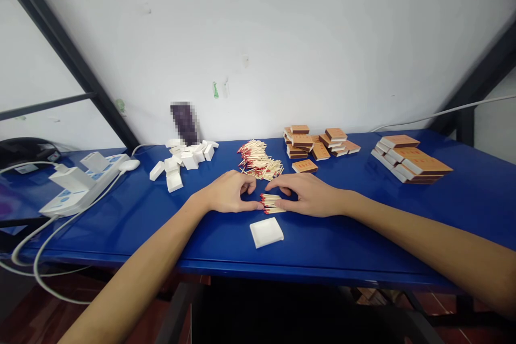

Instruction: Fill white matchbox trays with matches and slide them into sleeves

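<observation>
A small row of red-tipped matches (271, 203) lies on the blue table between my two hands. My left hand (231, 192) is at its left, the thumb tip touching or very near the red heads, the fingers curved and apart from the thumb. From the right, my right hand (308, 194) rests its thumb on the sticks, with the index finger arched above them. Neither hand grips anything. Just in front lies a white matchbox tray (266, 233). Behind the hands spreads a loose heap of matches (260, 160).
White matchbox trays (189, 159) are piled at the back left, near a pixelated dark object (185, 122). Brown matchboxes (300, 142) stand at the back, with a neat stack of matchboxes (411, 158) farther right. A power strip (86, 185) with cables occupies the left end.
</observation>
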`<state>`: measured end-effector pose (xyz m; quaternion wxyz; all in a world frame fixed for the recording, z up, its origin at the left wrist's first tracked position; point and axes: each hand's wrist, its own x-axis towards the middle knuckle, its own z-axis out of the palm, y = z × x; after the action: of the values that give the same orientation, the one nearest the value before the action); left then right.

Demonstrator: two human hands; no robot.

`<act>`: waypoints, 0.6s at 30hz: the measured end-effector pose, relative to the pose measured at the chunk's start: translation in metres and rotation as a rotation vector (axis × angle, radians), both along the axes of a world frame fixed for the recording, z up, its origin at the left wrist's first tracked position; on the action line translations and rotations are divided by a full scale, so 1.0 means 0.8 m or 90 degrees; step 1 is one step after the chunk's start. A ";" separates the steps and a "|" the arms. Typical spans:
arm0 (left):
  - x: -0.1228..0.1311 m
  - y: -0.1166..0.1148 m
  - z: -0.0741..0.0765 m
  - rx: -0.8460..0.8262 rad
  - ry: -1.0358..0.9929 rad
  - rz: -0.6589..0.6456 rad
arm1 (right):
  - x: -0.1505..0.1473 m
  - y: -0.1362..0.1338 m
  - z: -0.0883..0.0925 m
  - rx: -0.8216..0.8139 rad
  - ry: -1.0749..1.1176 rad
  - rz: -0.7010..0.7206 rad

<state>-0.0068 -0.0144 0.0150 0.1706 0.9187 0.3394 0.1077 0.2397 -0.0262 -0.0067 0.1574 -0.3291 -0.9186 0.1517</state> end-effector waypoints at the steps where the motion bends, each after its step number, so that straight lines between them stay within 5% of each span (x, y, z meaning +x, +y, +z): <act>1: 0.000 0.000 0.000 0.001 0.000 0.000 | 0.000 0.000 0.000 -0.001 0.000 -0.001; 18: 0.001 -0.001 0.001 0.016 0.001 -0.008 | -0.001 -0.001 0.000 0.001 -0.009 -0.011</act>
<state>-0.0058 -0.0151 0.0154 0.1598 0.9230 0.3322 0.1103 0.2390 -0.0267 -0.0065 0.1527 -0.3377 -0.9171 0.1473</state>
